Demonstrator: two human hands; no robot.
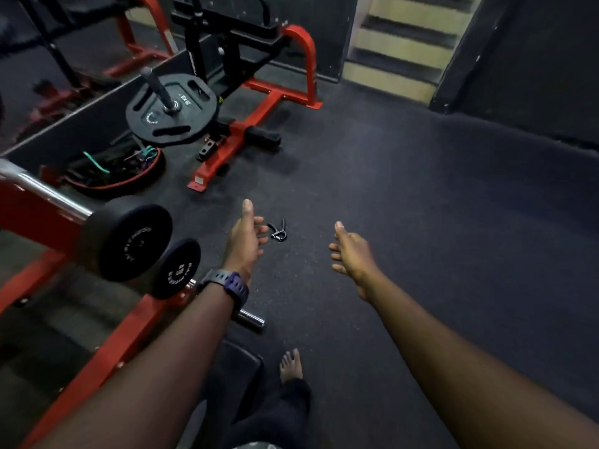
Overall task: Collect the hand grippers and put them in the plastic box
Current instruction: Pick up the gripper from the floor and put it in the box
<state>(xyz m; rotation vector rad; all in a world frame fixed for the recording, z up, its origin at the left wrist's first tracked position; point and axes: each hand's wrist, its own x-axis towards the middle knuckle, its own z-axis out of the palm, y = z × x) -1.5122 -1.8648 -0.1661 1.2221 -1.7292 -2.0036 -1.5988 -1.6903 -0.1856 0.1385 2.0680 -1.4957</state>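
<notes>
Now | one hand gripper (277, 229) on floor | two hands, left (245, 238), right (351, 254), both spread, empty

hand gripper (277, 229) too small for detail; tub (107, 171) contents a blurred tangle; staircase (405, 37) cut off above

Open floor in the middle, gym gear on the left

The dark floor (405, 205) lies bare ahead and right; red machines (259, 118) and weight plates (136, 241) crowd its left edge.

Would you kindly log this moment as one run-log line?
phase: reaching | left hand: open, empty | right hand: open, empty | small black metal hand gripper: on dark floor, untouched
</notes>
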